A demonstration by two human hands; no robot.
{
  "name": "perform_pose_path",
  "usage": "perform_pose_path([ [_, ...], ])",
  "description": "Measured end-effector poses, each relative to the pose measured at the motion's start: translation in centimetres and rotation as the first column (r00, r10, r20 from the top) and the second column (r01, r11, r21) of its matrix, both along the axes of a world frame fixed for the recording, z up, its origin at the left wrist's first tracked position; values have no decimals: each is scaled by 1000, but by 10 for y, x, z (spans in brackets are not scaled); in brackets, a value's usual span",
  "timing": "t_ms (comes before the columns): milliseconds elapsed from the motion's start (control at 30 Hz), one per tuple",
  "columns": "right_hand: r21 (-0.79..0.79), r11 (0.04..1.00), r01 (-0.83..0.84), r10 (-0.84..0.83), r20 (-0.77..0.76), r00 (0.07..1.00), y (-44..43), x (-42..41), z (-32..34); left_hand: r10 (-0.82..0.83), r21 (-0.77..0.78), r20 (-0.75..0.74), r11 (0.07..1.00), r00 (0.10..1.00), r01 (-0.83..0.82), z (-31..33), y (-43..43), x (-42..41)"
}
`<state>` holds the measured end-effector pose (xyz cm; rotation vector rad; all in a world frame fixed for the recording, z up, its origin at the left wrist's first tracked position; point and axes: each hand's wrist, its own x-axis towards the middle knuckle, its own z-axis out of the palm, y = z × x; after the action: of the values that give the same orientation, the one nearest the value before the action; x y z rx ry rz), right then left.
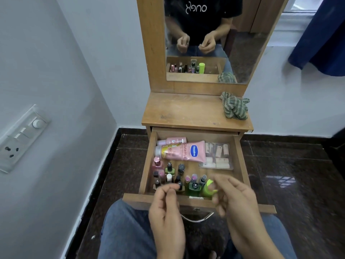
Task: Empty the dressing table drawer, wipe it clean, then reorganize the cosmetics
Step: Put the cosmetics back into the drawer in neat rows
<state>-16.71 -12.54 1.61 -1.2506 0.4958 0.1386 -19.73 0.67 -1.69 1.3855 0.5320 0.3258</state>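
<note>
My remote view: crumpled green striped cloth (235, 107) on the wooden tabletop (183, 111), right rear; open wooden drawer (240, 160) below. Inside: pink plastic tube (186, 151) rear left, clear plastic case (218, 156) to its right (touching), small glass bottles (169, 168) in front.

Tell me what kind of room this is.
Probably a bedroom or dressing corner in a home: a wooden dressing table with a mirror, its open drawer full of cosmetics, and a blue curtain hanging to the right.

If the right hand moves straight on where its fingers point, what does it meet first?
Probably the bright green bottle in the drawer, though the right hand may be above it.
</note>
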Motion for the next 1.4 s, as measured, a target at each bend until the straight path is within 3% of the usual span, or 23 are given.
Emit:
perform_pose_path([
  [100,68,996,58,-45,-175,984,9,-28,-15,-2,-129,-185,991,983,-22,-21,-8,-17],
  [300,-75,995,61,-88,-447,890,10,-56,-60,-39,30,-452,998,891,59,-61,-1,-35],
  [433,-120,992,41,-95,-487,868,13,-51,-79,-62,62,-560,991,826,116,-70,-2,-34],
  [700,-193,980,48,-117,-366,923,26,-37,-87,-106,134,-533,969,839,207,-86,-6,-17],
  [1100,-168,985,39,-98,-360,928,27,-16,-93,-196,-27,-497,977,846,210,-94,-7,8],
  [1400,-147,988,47,-91,-314,945,25,20,-96,-222,-52,-470,973,854,225,-78,-8,48],
])
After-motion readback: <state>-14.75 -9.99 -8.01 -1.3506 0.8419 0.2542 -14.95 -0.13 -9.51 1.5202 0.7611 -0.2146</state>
